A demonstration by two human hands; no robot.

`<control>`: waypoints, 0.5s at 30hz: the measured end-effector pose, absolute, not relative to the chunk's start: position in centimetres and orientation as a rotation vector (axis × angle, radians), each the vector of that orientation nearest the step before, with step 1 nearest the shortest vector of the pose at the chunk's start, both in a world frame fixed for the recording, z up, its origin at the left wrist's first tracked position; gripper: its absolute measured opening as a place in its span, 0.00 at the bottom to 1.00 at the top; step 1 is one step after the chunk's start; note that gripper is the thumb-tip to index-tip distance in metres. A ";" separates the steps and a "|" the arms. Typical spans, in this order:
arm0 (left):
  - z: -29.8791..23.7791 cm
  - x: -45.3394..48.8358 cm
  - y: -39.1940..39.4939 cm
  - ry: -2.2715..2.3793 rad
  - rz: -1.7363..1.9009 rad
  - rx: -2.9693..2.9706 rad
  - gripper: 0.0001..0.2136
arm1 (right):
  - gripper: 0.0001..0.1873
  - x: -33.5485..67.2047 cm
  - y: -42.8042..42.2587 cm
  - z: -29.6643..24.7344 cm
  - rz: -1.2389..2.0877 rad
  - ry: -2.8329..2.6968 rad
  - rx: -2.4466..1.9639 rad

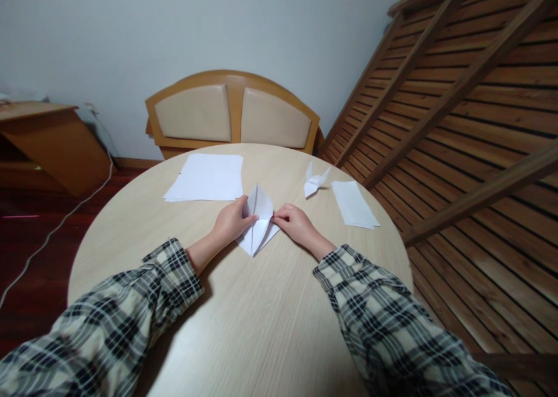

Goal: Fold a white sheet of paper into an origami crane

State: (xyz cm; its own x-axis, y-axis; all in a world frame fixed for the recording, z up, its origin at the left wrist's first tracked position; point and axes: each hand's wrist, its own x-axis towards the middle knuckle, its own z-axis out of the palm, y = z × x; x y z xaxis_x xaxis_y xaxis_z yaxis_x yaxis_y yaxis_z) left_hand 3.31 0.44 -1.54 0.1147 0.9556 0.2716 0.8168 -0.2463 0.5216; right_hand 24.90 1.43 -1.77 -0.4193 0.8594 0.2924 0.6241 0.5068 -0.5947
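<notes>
Half-folded white paper (pixel 261 229) sits near the middle of the tabletop (pixel 244 321), roughly diamond-shaped, with one point toward the far side and another toward the person. The left hand (pixel 232 218) pinches its left side, the thumb lying across the front face close to the central crease and the other fingers mostly hidden behind. The right hand (pixel 295 220) grips the right edge between thumb and forefinger, with the remaining fingers curled in.

Folding looks to be partway along. A lengthwise crease is in place and the layers already form pointed flaps, but those on the right stand apart instead of lying flat, so shaping and pressing them appears to be left. Whether the underside is creased too cannot be told from this angle.

Beyond the right hand stands a small folded paper figure (pixel 314 184) with two raised points; it seems finished, or at least further on than the piece being held. Just beside it, near the tabletop's right edge, lies a stack of narrow paper pieces (pixel 354 204), while a stack of larger white sheets (pixel 209 177) rests at the far left, apparently unfolded.
</notes>
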 end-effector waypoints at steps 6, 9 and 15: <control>-1.5 3.3 0.5 1.758 0.833 2.146 0.12 | 0.09 24.3 0.6 -1.1 0.360 -2.272 -1.244; -1.6 3.3 0.5 1.755 0.837 2.139 0.12 | 0.09 24.1 0.2 -0.7 0.288 -2.312 -1.267; -1.8 3.3 0.5 1.737 0.859 2.167 0.12 | 0.13 23.5 -0.6 -0.1 0.088 -2.459 -1.305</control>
